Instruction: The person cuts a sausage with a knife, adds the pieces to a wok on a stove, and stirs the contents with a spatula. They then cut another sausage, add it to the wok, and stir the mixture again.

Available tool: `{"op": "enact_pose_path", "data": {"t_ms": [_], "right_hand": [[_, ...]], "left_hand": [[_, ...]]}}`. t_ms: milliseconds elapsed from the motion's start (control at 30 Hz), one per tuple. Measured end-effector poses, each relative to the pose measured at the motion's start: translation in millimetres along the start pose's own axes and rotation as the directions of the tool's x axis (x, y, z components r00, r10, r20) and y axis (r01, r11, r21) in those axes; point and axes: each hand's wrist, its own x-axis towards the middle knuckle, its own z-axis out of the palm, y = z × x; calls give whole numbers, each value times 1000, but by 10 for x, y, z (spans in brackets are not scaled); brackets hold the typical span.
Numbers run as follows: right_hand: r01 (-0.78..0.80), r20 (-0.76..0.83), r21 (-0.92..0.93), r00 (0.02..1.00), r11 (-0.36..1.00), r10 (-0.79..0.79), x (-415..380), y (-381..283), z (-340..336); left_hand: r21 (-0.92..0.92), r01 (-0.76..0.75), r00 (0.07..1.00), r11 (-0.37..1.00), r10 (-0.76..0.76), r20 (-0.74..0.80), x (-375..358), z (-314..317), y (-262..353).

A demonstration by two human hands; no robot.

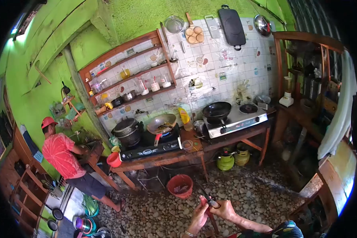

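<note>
1. Slim dark knife-like tool (pixel 206 194): seen low in frame, right of centre, held up in front of the body at the two hands; material not readable.
2. Key relation: long axis is slanted, with the thin far end pointed up-left, away from the body, and the near end set at the right hand (pixel 225 210). The tool is passed close by the left fingertips; contact there cannot be confirmed.
3. Right hand: fingers are curled in a fist-like grip, apparently clasped on the tool's near end. Forearm is brought in from lower right, knuckles turned up.
4. Left hand (pixel 199 217): placed just beside the right, raised from below, fingers bent toward the tool. A small reddish bit (pixel 203 200) is seen at the fingertips; whether it is gripped cannot be made out. Pale beaded bracelet (pixel 190 234) is worn on the wrist.
5. Nearby: round red plastic bucket (pixel 182 196) is placed on the brown pebble-patterned floor (pixel 146 210), beyond the tool and left of its far end.
</note>
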Motion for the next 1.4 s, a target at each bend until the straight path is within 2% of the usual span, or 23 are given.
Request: {"op": "enact_pose_path", "data": {"t_ms": [67,133,167,333,400,467,533,600,633,667,733,800,867,933,967,1033,1100,1167,1200,1267,1300,1367,1400], "right_hand": [[7,-13,13,1000,1000,-7,418,-45,140],[-14,-20,131,1000,991,16,751,18,321],[31,-23,65,999,997,-29,899,-203,254],[11,-95,74,996,997,-4,1656,-79,462],[76,-124,77,990,994,-66,1902,-125,450],[57,-104,58,993,997,-51,2162,-70,493],[35,-48,114,998,993,-30,2433,-79,525],[64,-50,123,997,990,-59,2724,-10,596],[-44,69,391,997,919,19,2902,-21,593],[-174,204,613,977,770,58,3083,-31,592],[-154,206,628,978,763,28,3447,-54,616],[-111,163,667,987,736,2,3736,-100,655],[-84,182,620,982,780,-39,3969,-161,660],[-36,203,554,975,832,-93,4154,-246,668],[4,231,501,963,866,-138,4253,-213,676],[-2,242,494,961,869,-135,4375,-227,736],[-7,243,487,962,874,-128,4448,-184,825],[104,175,487,961,867,-213,4545,-124,937],[106,175,487,961,867,-215,4574,-159,967],[-149,258,574,966,805,-6,4578,-280,1023],[-151,256,574,967,805,-1,4607,-238,1102],[81,104,448,984,890,-142,4662,-105,1292],[78,96,448,986,890,-135,4648,-255,1273]], "left_hand": [[12,-57,996,998,57,-67,364,-153,151],[52,-80,996,995,82,-29,600,-277,368],[73,-96,994,993,99,-38,797,-307,484],[55,-76,996,996,79,-51,1458,-367,838],[50,-42,997,998,45,-57,1702,-462,898],[81,-83,996,993,85,-29,1966,-596,941],[78,-97,995,992,99,-17,2236,-734,1017],[81,-122,992,989,123,-4,2435,-777,1173],[25,-114,993,993,113,37,2527,-784,1279],[-28,-103,991,994,105,83,2617,-731,1410],[-25,-146,985,989,148,90,2858,-646,1587],[158,-241,969,958,245,-8,3034,-722,1642],[219,-259,961,941,274,-41,3194,-822,1688],[314,-351,933,882,358,39,3384,-961,1738],[314,-355,931,880,364,32,3460,-969,1780],[482,-405,882,777,471,-17,3524,-980,1838],[534,-399,876,745,482,-18,3560,-1070,1899],[580,-406,865,706,502,-5,3606,-1099,1974],[597,-435,848,674,529,22,3599,-1073,2025],[613,-461,833,642,552,48,3609,-1132,2086],[598,-441,841,669,540,16,3615,-1202,2080],[582,-416,856,698,518,-9,3619,-1292,2117],[574,-436,843,693,538,-10,3618,-1321,2157]]}}
